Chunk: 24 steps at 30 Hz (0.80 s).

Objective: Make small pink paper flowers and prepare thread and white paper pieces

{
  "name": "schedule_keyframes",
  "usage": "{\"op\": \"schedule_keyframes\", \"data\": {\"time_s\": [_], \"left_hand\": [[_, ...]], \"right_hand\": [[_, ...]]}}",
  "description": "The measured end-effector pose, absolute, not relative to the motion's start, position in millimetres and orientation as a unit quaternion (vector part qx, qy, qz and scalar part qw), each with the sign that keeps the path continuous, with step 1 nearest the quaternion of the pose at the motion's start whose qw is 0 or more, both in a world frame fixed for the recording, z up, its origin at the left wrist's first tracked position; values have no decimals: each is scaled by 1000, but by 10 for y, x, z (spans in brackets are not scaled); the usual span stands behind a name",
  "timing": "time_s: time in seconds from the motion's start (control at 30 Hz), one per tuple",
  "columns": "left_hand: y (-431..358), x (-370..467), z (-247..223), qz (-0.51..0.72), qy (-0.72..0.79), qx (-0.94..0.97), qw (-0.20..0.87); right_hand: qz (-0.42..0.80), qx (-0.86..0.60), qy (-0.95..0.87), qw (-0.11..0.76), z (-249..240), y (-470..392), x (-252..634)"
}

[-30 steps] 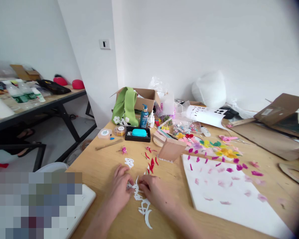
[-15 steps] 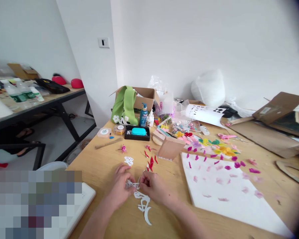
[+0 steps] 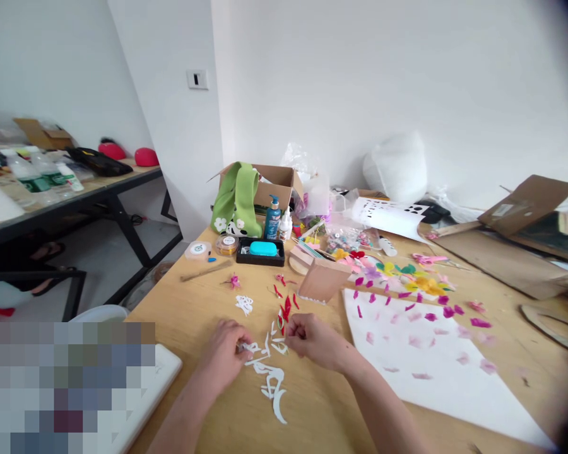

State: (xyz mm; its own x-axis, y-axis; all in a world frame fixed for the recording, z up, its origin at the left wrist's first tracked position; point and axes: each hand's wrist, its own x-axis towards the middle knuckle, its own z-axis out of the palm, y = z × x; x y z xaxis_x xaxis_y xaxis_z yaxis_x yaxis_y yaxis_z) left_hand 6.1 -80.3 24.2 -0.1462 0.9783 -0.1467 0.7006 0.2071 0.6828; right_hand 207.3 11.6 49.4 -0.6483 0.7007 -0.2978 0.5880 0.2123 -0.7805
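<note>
White paper cut-outs (image 3: pixel 271 372) with curved strokes lie on the wooden table, between and in front of my hands. My left hand (image 3: pixel 224 350) is closed on the edge of one white cut-out piece, partly hidden by the fingers. To the right, my right hand (image 3: pixel 315 340) is pinched beside the slim white strips; its fingertips hide whatever may be in them. Red chilli-shaped pieces (image 3: pixel 286 308) lie just beyond that hand. Farther off, a small lacy white cut-out (image 3: pixel 244 305) rests on the table, with a pink flower (image 3: pixel 235 282) behind it.
At right, a white sheet (image 3: pixel 407 359) carries scattered purple petals. A wooden block (image 3: pixel 322 280) stands beyond the red pieces. Behind are a black tray (image 3: pixel 260 259) with a turquoise case, a blue pump bottle (image 3: pixel 272 221) and a green bag (image 3: pixel 236 202). A white board (image 3: pixel 163 372) borders the left.
My right hand has moved right, away from my left hand, uncovering slim white strips between them. My left hand stays at nearly the same spot, still on a cut-out.
</note>
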Motion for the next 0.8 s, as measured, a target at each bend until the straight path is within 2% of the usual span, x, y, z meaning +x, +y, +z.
{"op": "schedule_keyframes", "data": {"time_s": [0.2, 0.53, 0.8], "left_hand": [[-857, 42, 249, 197, 706, 595, 328], [-921, -20, 316, 142, 685, 599, 388], [-949, -30, 325, 129, 681, 590, 415]], "right_hand": [[481, -408, -775, 28, 517, 179, 2178], [473, -379, -791, -86, 518, 157, 2199], [404, -396, -822, -62, 587, 120, 2157]]}}
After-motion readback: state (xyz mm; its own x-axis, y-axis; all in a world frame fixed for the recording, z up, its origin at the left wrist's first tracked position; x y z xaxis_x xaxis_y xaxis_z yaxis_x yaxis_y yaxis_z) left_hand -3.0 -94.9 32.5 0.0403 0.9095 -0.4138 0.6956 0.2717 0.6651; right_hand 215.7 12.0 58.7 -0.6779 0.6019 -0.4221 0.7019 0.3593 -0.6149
